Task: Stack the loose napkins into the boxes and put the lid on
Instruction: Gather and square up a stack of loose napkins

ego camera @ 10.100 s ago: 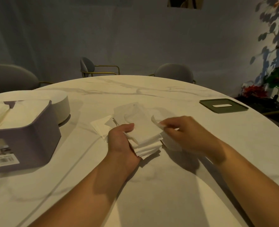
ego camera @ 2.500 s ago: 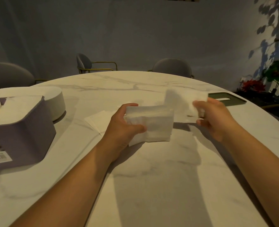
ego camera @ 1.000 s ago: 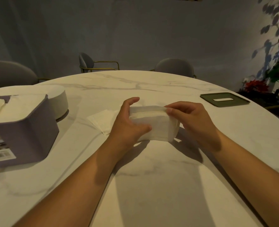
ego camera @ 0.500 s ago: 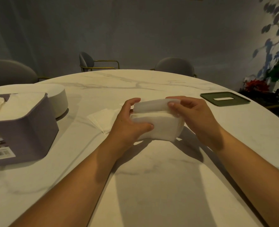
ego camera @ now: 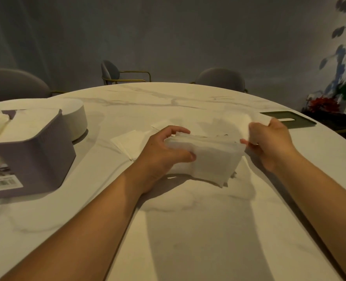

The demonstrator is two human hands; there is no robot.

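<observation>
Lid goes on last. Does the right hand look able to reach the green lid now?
Probably yes: the green lid lies just beyond the right hand, nothing between, though that hand pinches a napkin.

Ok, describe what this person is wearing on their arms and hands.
The left hand and right hand are bare: no gloves, no rings visible. The left forearm and right forearm are uncovered as far as the frame shows, with no sleeve, watch or bracelet in view.

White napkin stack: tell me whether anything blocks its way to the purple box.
Nothing upright does. Between the white napkin stack, gripped by the left hand, and the purple rectangular box only a flat loose white napkin lies.
</observation>
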